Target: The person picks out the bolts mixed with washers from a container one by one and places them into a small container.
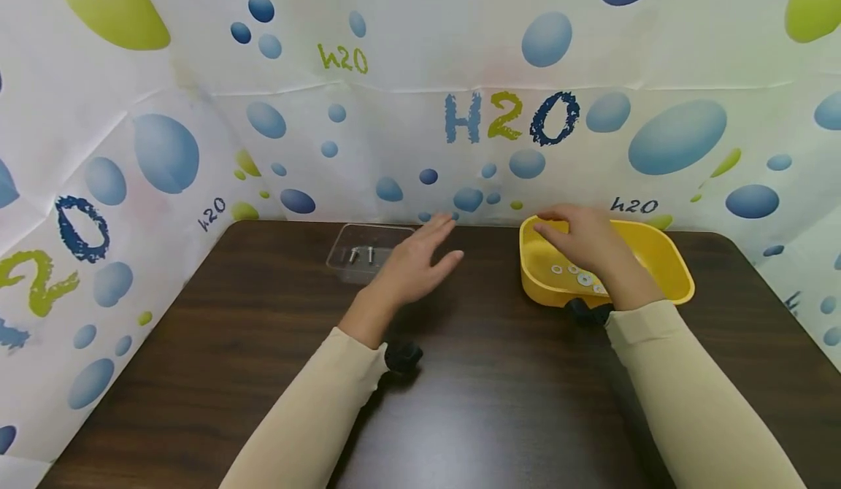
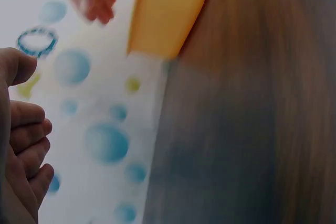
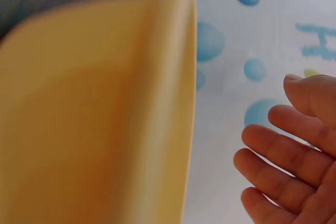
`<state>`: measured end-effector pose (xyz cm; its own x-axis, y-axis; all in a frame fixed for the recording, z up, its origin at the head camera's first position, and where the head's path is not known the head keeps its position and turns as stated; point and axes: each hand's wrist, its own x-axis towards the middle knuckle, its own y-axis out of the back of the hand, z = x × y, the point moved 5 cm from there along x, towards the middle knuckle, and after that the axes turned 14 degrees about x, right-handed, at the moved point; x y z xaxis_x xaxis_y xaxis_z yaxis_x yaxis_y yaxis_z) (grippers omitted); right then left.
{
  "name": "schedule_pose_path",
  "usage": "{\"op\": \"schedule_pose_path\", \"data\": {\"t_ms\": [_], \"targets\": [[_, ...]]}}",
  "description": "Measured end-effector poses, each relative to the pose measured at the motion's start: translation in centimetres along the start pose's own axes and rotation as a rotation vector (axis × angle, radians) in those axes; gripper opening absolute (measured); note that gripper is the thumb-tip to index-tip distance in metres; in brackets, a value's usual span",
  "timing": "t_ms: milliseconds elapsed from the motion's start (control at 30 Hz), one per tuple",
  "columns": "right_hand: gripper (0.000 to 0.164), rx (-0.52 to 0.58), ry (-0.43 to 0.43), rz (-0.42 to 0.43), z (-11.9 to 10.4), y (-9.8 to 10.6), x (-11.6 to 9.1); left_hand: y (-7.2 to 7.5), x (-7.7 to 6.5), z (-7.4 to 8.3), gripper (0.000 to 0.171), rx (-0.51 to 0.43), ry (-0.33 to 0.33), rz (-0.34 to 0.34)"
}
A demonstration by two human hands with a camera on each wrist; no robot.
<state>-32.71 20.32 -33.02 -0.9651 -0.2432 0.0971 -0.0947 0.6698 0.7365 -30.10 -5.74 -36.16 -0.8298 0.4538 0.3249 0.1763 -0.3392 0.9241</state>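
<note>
Over a dark wood-grain table (image 1: pixel 460 409): two forearms extended, both hands empty, fingers loose.

Left hand (image 1: pixel 409 270): raised beside a clear plastic tray (image 1: pixel 342 247), overlapping its right side in the head view; fingers extended forward, thumb spread apart, nothing gripped; contact with the tray cannot be told. Two metal bolts (image 1: pixel 371 255) lie in the tray. Right hand (image 1: pixel 583 239): held above a yellow plastic bin (image 1: pixel 663 259), wrist bent leftward, fingers relaxed and slightly parted, thumb apart, nothing gripped. Flat metal washers (image 1: pixel 585 279) lie on the bin floor. Cream sleeves (image 1: pixel 690 387) cover both forearms.
</note>
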Motion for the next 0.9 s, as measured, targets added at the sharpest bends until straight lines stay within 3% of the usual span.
{"op": "schedule_pose_path", "data": {"t_ms": [200, 333, 567, 900], "targets": [[0.047, -0.04, 0.002, -0.01, 0.7, 2.1, 0.8, -3.0, 2.0, 4.1, 0.065, -0.031, 0.009, -0.135], [0.043, -0.076, -0.05, -0.068, 1.4, 2.7, 1.8, -4.5, 2.9, 6.1, 0.067, -0.068, 0.027, -0.185], [0.041, -0.172, -0.163, -0.315, 3.4, 2.1, 3.6, -6.6, 3.8, 8.6, 0.071, -0.051, 0.039, -0.191], [0.028, -0.2, -0.395, -0.362, 6.5, 1.0, 5.3, -7.4, 3.8, 9.6, 0.067, 0.006, 0.051, -0.15]]}}
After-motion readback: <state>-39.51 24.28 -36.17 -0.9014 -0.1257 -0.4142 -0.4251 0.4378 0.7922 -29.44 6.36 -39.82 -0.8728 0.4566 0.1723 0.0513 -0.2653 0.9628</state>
